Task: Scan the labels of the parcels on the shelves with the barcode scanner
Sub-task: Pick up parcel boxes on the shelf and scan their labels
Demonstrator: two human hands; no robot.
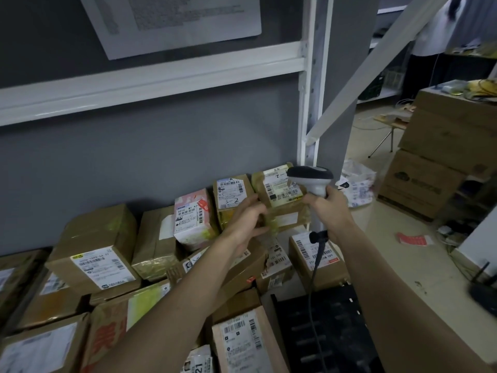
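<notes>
My right hand (pixel 329 208) grips the handle of a grey barcode scanner (pixel 309 177); its dark head sits right over the white label (pixel 279 188) of a brown taped parcel (pixel 279 211) at the shelf's right end. My left hand (pixel 248 216) holds that parcel by its left edge and lower corner. The scanner's black cable (pixel 314 267) hangs down from under my right hand. Several more labelled cardboard parcels lie on the shelf (pixel 88 254) to the left and in front, among them a pink and white packet (pixel 192 219).
A white shelf beam (pixel 150 79) runs overhead, and a white upright post (pixel 312 103) stands just behind the scanner. A black slatted crate (pixel 330 327) lies below my right forearm. Stacked brown cartons (pixel 441 146) stand on the floor at right. A person in white stands far back.
</notes>
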